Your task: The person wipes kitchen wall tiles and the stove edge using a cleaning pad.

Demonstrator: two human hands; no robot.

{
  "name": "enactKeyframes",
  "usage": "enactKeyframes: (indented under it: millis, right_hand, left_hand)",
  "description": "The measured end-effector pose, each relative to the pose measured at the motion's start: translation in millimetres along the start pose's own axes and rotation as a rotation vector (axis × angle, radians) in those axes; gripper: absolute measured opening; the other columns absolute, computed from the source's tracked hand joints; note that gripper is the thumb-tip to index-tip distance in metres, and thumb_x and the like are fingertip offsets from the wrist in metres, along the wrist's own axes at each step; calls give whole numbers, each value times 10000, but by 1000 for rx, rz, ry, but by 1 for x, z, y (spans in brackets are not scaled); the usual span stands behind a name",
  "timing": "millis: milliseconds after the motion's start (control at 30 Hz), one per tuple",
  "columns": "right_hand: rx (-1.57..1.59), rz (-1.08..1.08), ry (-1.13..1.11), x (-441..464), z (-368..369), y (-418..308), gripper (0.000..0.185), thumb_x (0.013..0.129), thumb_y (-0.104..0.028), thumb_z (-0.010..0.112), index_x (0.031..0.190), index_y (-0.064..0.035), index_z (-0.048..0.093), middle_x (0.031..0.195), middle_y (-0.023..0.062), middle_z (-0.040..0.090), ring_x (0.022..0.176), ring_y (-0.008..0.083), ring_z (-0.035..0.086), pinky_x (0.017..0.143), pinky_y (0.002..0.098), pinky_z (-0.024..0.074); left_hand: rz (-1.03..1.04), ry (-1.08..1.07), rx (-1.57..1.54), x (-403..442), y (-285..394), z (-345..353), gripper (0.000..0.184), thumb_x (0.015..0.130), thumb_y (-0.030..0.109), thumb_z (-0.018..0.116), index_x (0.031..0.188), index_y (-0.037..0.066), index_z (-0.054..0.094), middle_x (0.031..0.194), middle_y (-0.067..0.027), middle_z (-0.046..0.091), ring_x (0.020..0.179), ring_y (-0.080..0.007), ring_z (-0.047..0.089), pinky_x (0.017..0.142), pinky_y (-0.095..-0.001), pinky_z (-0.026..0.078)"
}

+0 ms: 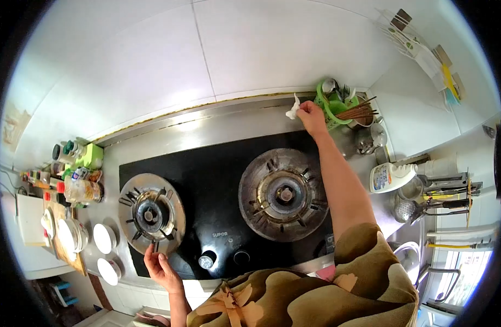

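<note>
My right hand (311,117) is closed on a crumpled white tissue (293,108) at the back of the stove, just left of the green basket (328,111). My left hand (164,274) is at the front edge of the left burner (150,214), its fingertips at the rim of the round metal plate. Nothing shows in its parted fingers; whether they touch the rim I cannot tell. The right burner (284,194) sits left of my right forearm. Both burners are set in a black glass stove top (212,180), with two knobs along the front.
Chopsticks (359,111) and utensils stand in and beside the green basket. A white jug (392,177) and hanging ladles (405,211) are at the right. Bottles (81,191) and white bowls (104,238) line the left side. A tiled wall (141,60) rises behind.
</note>
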State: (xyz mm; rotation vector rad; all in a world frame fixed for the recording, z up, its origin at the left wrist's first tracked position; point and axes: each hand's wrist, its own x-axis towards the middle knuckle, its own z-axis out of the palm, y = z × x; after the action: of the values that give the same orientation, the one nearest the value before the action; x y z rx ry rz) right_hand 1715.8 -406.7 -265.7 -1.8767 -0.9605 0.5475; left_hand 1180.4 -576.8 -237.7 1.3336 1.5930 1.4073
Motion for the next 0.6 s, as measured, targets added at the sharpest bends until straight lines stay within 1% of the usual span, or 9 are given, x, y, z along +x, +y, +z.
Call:
enactKeyframes:
  millis: [133, 200, 233, 267, 333, 400, 467, 567, 600]
  right_hand:
    - [133, -20, 22, -1, -3, 3, 175, 744, -166, 643, 825, -22, 585, 758, 28, 581, 701, 137, 512, 686, 284, 429]
    - [206, -19, 27, -11, -11, 0, 149, 745, -146, 636, 812, -24, 581, 750, 18, 576, 699, 119, 509, 677, 268, 420]
    - [278, -24, 23, -19, -15, -3, 124, 747, -126, 628, 800, -27, 576, 743, 8, 572, 697, 101, 505, 667, 251, 411]
    - [287, -21, 34, -28, -16, -10, 124, 747, -126, 628, 800, -27, 576, 743, 8, 572, 697, 101, 505, 667, 251, 411]
    - [570, -60, 34, -51, -21, -29, 75, 756, -82, 608, 795, -33, 567, 743, -11, 567, 694, 79, 494, 663, 228, 394]
    - [773, -139, 43, -78, -31, -58, 52, 761, -40, 576, 807, -37, 553, 758, -17, 566, 719, 68, 506, 686, 219, 396]
    - [946, -180, 42, -100, -37, -73, 69, 754, -10, 542, 816, -39, 551, 770, -9, 576, 740, 75, 521, 699, 220, 401]
    - [1143, -236, 101, -136, -56, -92, 103, 746, 7, 509, 834, -33, 544, 810, 3, 589, 749, 88, 535, 717, 228, 413]
    - [1226, -274, 152, -146, -63, -97, 125, 756, -9, 542, 879, -13, 565, 863, 29, 609, 779, 120, 573, 745, 260, 453]
  left_hand:
    - [87, -22, 58, 5, 10, 1, 319, 935, 96, 516, 1244, 20, 499, 827, 6, 482, 734, -66, 419, 658, -196, 357]
    - [48, 22, 3, 12, 26, 9, 321, 943, 123, 510, 1248, 24, 497, 816, 9, 473, 709, -54, 400, 618, -181, 334]
    - [23, -15, -4, 18, 38, 16, 344, 947, 157, 512, 1267, 33, 484, 806, 11, 464, 648, -38, 381, 550, -170, 311]
    - [33, -25, -1, 26, 55, 29, 344, 947, 157, 512, 1267, 33, 484, 806, 11, 464, 648, -38, 381, 550, -170, 311]
    - [14, -98, -151, 46, 86, 67, 283, 960, 154, 490, 1225, 55, 495, 784, 36, 462, 589, -23, 354, 482, -157, 256]
    - [5, -249, -180, 73, 97, 98, 267, 931, 190, 539, 1155, 50, 499, 775, 12, 475, 559, -40, 393, 464, -190, 313]
    - [3, -428, -404, 88, 118, 147, 230, 918, 216, 551, 1083, 63, 502, 753, 0, 485, 561, -61, 417, 467, -199, 327]
    - [96, -846, -465, 91, 149, 228, 241, 897, 228, 570, 1068, 69, 508, 721, -18, 508, 591, -107, 487, 498, -228, 387]
    - [119, -988, -495, 86, 160, 256, 239, 890, 217, 578, 1063, 68, 509, 720, -22, 521, 604, -122, 515, 518, -244, 420]
